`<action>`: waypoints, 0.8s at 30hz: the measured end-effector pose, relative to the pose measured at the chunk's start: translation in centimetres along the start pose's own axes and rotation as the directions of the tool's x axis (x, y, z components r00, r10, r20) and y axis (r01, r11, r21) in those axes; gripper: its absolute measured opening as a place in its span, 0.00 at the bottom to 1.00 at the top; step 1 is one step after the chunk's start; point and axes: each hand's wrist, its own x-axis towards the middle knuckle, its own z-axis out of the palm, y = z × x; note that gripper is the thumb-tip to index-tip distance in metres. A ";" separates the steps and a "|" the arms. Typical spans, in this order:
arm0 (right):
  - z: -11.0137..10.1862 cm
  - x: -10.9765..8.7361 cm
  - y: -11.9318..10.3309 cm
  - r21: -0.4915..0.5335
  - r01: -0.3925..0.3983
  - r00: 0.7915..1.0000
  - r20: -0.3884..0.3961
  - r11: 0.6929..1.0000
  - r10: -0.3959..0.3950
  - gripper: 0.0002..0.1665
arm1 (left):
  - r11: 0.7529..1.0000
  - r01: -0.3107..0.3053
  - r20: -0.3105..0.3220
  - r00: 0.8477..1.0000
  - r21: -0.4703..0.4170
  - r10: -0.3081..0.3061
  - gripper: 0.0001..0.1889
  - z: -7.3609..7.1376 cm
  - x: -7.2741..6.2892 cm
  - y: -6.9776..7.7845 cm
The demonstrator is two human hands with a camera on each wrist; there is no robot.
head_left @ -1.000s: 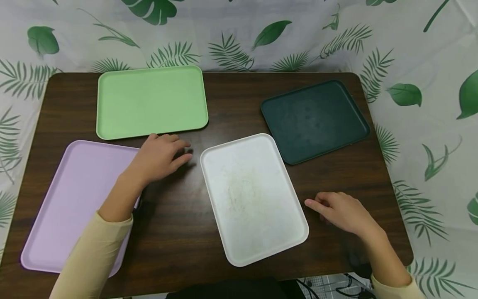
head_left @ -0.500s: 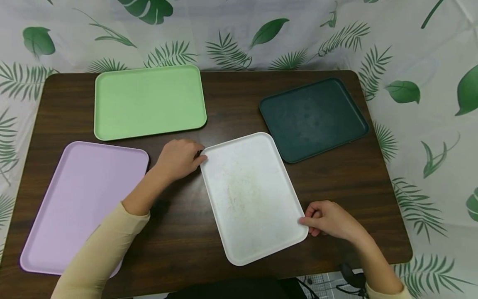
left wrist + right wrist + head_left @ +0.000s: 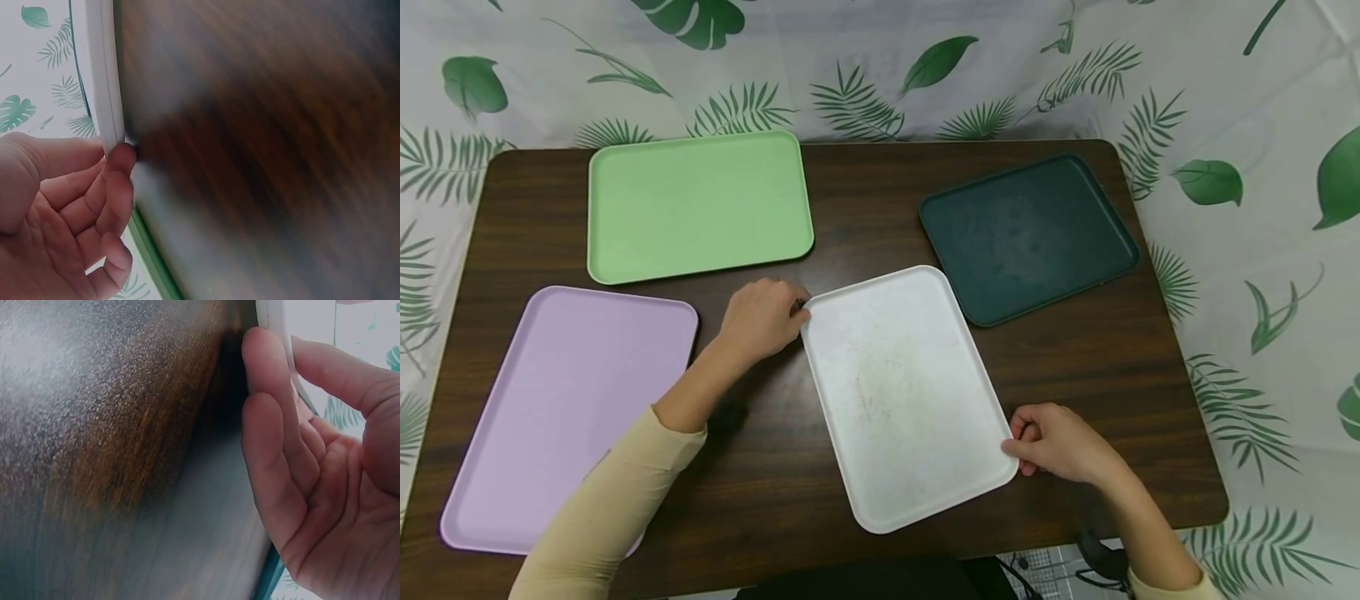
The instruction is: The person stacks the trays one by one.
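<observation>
A white tray (image 3: 895,400) with faint brownish marks lies slanted on the wooden table, in the middle of the head view. At its far left corner, my left hand (image 3: 765,317) pinches the rim; in the left wrist view the thumb is on one side of the tray's edge (image 3: 107,75) and a fingertip on the other. My right hand (image 3: 1060,442) pinches the right rim near the close corner, thumb on top. In the right wrist view, curled fingers (image 3: 265,356) lie under the tray's edge (image 3: 273,319).
A light green tray (image 3: 700,204) lies at the back left and a purple tray (image 3: 572,408) at the front left, partly under the left sleeve. The dark green tray (image 3: 1030,237) at the back right sits close beside the white one. Cables (image 3: 1097,575) show below the table's front edge.
Both hands have come to the white tray: the left moved right to its far left corner, the right moved slightly down and left to its right rim. Both now pinch it.
</observation>
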 end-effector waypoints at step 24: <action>1.7 -0.1 -1.2 0.188 0.042 0.996 0.075 0.981 -0.057 0.13 | 0.997 0.070 -0.026 0.997 -0.031 -0.070 0.08 -1.2 0.5 -1.1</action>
